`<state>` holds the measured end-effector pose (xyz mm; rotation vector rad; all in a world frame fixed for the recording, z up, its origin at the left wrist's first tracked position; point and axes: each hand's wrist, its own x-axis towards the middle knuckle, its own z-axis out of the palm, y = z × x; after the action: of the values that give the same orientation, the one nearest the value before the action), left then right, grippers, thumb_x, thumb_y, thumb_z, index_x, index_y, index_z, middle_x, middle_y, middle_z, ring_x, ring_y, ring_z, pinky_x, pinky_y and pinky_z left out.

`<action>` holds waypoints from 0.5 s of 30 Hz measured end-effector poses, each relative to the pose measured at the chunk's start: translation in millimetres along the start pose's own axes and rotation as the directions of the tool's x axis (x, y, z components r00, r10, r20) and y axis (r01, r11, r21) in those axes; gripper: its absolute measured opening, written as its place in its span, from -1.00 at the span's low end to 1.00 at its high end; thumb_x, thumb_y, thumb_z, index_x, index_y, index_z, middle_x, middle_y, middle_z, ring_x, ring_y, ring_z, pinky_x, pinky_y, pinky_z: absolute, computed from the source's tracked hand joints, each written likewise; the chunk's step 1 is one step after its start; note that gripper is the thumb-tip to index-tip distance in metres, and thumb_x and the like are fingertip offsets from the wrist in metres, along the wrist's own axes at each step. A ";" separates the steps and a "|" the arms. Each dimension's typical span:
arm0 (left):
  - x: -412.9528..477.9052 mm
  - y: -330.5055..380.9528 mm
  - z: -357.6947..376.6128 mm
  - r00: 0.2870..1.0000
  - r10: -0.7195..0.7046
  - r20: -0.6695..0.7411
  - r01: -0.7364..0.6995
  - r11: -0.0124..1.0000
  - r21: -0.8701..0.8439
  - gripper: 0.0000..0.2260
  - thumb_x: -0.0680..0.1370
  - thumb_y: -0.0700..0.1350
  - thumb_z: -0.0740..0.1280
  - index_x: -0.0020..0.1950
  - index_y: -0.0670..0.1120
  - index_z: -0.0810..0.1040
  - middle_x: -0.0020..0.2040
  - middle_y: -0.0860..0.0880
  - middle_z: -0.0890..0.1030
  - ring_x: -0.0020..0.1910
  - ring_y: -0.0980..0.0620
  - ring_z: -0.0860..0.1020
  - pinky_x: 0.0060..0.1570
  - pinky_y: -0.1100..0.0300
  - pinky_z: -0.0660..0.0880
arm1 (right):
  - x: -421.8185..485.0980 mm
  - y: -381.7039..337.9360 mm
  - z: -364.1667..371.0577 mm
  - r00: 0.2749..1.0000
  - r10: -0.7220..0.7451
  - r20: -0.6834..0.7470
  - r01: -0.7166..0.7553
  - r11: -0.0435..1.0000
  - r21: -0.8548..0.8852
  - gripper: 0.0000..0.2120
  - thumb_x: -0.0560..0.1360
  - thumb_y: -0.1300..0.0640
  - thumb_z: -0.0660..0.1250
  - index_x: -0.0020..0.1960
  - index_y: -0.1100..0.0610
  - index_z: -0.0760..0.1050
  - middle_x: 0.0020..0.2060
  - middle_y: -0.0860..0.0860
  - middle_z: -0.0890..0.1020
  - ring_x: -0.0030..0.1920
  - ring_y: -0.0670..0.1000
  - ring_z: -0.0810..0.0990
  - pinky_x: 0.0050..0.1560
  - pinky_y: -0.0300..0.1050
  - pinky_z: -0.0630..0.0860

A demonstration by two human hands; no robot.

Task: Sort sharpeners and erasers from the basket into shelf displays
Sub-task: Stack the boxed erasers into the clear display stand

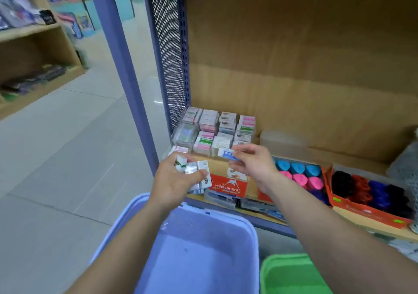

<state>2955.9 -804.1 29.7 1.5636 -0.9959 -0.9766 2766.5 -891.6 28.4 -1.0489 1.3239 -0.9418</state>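
Right hand [253, 164] is pinching one blue-and-white eraser [226, 154] between thumb and fingertips, with its long axis running left to right and roughly level. Eraser is hanging just in front of the clear rack [214, 130] on the shelf, at the right end of its front row. The compartments are lying beyond and slightly left of the fingertips. Left hand [178, 180] is gripping a bunch of small packs [196, 171] with curled fingers, over the far rim of the basket [203, 237]. Judgement: right hand is nearer the rack, so a short forward reach is looking sufficient.
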 end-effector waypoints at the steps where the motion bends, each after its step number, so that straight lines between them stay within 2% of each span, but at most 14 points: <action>1: 10.8 -8.2 0.0 1.000 -0.004 -0.022 0.003 1.000 -0.019 -0.75 0.36 -0.18 0.62 -0.16 0.03 0.58 -0.22 -0.09 0.69 -0.33 -0.07 0.64 -0.33 0.00 0.62 | 16.0 -0.1 8.8 1.000 -0.012 0.011 0.012 0.999 -0.030 -0.90 0.59 0.33 0.35 0.06 0.21 0.61 -0.05 0.12 0.65 -0.23 0.04 0.72 -0.16 -0.14 0.69; 3: 34.2 -21.9 0.0 0.997 -0.022 -0.074 0.017 0.997 -0.076 -0.74 0.37 -0.23 0.60 -0.08 -0.07 0.58 -0.21 -0.10 0.70 -0.25 -0.09 0.69 -0.35 0.09 0.61 | 48.2 -0.6 25.7 0.998 -0.059 0.013 0.060 0.991 -0.121 -0.92 0.58 0.29 0.38 0.05 0.21 0.62 -0.07 0.12 0.67 -0.32 0.01 0.69 -0.28 -0.15 0.67; 5: 56.7 -32.6 0.5 0.991 -0.039 -0.127 0.022 0.991 -0.131 -0.75 0.38 -0.27 0.59 -0.07 -0.13 0.57 -0.21 -0.10 0.70 -0.23 -0.09 0.70 -0.32 0.06 0.64 | 80.8 0.3 41.3 0.992 -0.129 0.003 0.126 0.966 -0.226 -0.96 0.56 0.27 0.41 -0.02 0.17 0.63 -0.15 0.10 0.68 -0.43 -0.04 0.62 -0.43 -0.16 0.57; 6: 66.2 -37.2 0.9 0.989 -0.036 -0.147 0.013 0.988 -0.154 -0.76 0.38 -0.28 0.59 -0.08 -0.13 0.57 -0.24 -0.08 0.70 -0.24 -0.07 0.69 -0.31 0.06 0.65 | 96.5 1.5 48.9 0.985 -0.171 0.005 0.165 0.946 -0.279 -0.94 0.54 0.27 0.44 -0.08 0.14 0.63 -0.20 0.08 0.68 -0.46 -0.05 0.59 -0.44 -0.17 0.52; 8: 81.1 -46.0 2.4 0.983 -0.036 -0.179 -0.002 0.978 -0.207 -0.77 0.39 -0.31 0.57 -0.09 -0.14 0.58 -0.24 -0.09 0.69 -0.26 -0.04 0.68 -0.34 0.09 0.64 | 124.5 7.4 62.9 0.968 -0.249 0.040 0.244 0.883 -0.400 -0.92 0.52 0.24 0.47 -0.12 0.10 0.62 -0.26 -0.01 0.66 -0.42 -0.09 0.57 -0.36 -0.19 0.48; 11: 95.9 -60.5 5.4 0.976 -0.047 -0.212 -0.012 0.963 -0.270 -0.78 0.40 -0.32 0.56 -0.06 -0.18 0.58 -0.20 -0.15 0.69 -0.25 -0.05 0.68 -0.37 0.13 0.62 | 152.8 20.3 75.6 0.935 -0.334 0.121 0.338 0.733 -0.591 -0.95 0.52 0.19 0.46 -0.10 0.07 0.63 -0.26 -0.14 0.63 -0.29 -0.17 0.57 -0.26 -0.27 0.46; 15: 106.0 -77.4 8.0 0.971 -0.076 -0.225 -0.002 0.944 -0.329 -0.77 0.40 -0.30 0.57 -0.09 -0.12 0.57 -0.23 -0.09 0.68 -0.29 0.03 0.66 -0.38 0.17 0.60 | 171.9 33.6 75.6 0.905 -0.310 0.291 0.410 0.455 -0.791 -0.90 0.55 0.13 0.38 -0.08 -0.02 0.65 -0.12 -0.09 0.69 -0.13 -0.04 0.64 -0.09 -0.07 0.58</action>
<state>2993.9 -893.3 -59.2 1.3829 -0.6047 -0.9051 2847.8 -1042.8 -54.8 -2.1937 1.5170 -0.4687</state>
